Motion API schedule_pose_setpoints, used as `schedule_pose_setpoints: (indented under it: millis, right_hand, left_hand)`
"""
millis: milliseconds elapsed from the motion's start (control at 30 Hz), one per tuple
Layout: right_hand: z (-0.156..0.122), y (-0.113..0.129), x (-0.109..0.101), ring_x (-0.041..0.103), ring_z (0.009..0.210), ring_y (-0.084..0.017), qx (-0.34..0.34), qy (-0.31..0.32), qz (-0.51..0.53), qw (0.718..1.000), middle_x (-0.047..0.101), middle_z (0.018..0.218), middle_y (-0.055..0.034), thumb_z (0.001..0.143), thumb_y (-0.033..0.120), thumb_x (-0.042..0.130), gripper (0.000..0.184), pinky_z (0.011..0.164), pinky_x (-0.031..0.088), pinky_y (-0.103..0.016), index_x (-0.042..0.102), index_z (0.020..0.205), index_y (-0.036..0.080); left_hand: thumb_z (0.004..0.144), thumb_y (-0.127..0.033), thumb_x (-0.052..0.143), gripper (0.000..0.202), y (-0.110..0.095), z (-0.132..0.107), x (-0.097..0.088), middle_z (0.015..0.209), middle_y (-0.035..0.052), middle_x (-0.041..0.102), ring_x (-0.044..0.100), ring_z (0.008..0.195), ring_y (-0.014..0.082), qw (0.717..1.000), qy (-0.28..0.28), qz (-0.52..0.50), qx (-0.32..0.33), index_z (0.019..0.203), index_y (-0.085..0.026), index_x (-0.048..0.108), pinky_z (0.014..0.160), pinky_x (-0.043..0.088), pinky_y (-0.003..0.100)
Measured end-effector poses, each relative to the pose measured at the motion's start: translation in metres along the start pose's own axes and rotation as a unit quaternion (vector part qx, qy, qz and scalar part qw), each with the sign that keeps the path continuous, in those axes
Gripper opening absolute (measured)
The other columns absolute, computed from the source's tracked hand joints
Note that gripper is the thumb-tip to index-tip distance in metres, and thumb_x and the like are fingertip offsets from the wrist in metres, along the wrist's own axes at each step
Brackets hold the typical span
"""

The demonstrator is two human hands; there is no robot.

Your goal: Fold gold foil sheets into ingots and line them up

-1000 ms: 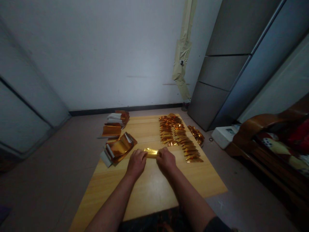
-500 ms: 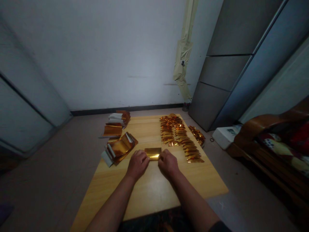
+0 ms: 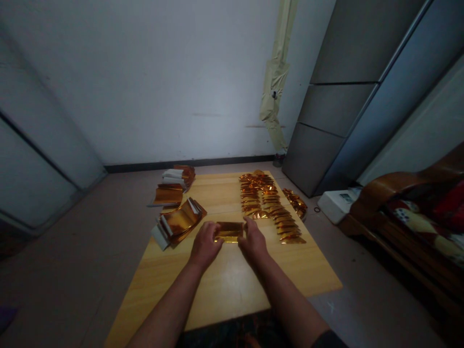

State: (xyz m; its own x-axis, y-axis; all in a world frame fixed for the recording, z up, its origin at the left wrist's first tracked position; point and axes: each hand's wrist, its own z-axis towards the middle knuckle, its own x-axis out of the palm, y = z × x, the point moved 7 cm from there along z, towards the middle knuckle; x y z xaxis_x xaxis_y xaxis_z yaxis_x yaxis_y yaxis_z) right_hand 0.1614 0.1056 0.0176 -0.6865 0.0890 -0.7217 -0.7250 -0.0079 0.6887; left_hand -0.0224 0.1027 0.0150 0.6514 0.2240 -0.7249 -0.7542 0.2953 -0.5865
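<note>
A small gold foil sheet (image 3: 229,232) lies folded on the wooden tabletop (image 3: 224,299), directly in front of me. My left hand (image 3: 206,246) pinches its left end, and my right hand (image 3: 253,241) holds its right end with the fingers raised a little. Both hands hide the sheet's ends. To the left of my left hand sits a fanned stack of gold foil with white edges (image 3: 180,223). Rows of folded gold foil pieces (image 3: 270,205) lie just beyond and to the right of my right hand.
Farther back on the table's left are more foil stacks (image 3: 167,195). A loose foil pile (image 3: 295,203) lies at the right edge. A grey refrigerator (image 3: 326,111), white box (image 3: 337,203), wooden sofa (image 3: 398,203) and hanging beige cloth (image 3: 273,87) surround the table.
The gold foil sheet has gone from a narrow strip to a wider, flatter rectangle between my hands. My right fingers have lifted slightly.
</note>
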Motion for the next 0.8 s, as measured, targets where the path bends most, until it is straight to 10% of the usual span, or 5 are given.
schedule_pose_setpoints:
  millis: [200,433,667,800]
  right_hand:
    - [0.003,-0.002,0.000,0.059,0.101,-0.018,0.003,-0.020,0.037,0.999,0.061,0.115,-0.0051,0.068,0.014,0.057,0.060,0.086,0.045,-0.028,0.050,0.127,0.021]
    - [-0.005,0.004,-0.006,0.054,0.102,-0.019,-0.089,-0.064,0.033,0.993,0.057,0.112,-0.0059,0.072,0.013,0.052,0.042,0.087,0.046,-0.030,0.056,0.113,0.021]
    - [-0.001,0.007,0.004,0.053,0.103,-0.019,-0.115,-0.025,0.014,0.993,0.063,0.109,-0.0064,0.064,0.004,0.050,0.061,0.092,0.042,-0.028,0.057,0.123,0.019]
    - [0.002,0.007,0.010,0.054,0.092,-0.019,-0.116,0.021,-0.019,0.993,0.068,0.095,-0.0043,0.066,0.002,0.048,0.041,0.084,0.040,-0.026,0.069,0.096,0.020]
  left_hand:
    - [0.073,-0.016,0.063,0.058,0.002,-0.001,-0.001,0.126,0.0081,0.051,0.051,0.119,0.0244,1.000,-0.023,-0.015,-0.005,0.128,-0.024,0.044,0.105,0.043,0.040]
    - [0.073,-0.014,0.060,0.040,0.000,-0.001,-0.001,0.114,0.0064,0.055,0.054,0.110,0.0229,1.000,-0.009,-0.025,0.001,0.111,-0.023,0.053,0.097,0.048,0.039]
    - [0.073,-0.014,0.059,0.028,-0.003,-0.001,-0.001,0.108,0.0041,0.055,0.056,0.105,0.0202,1.000,0.006,-0.012,0.014,0.099,-0.025,0.062,0.093,0.048,0.033]
    - [0.073,-0.014,0.058,0.024,-0.002,-0.001,-0.001,0.107,0.0038,0.057,0.056,0.105,0.0200,1.000,0.004,-0.010,0.010,0.095,-0.024,0.061,0.091,0.047,0.031]
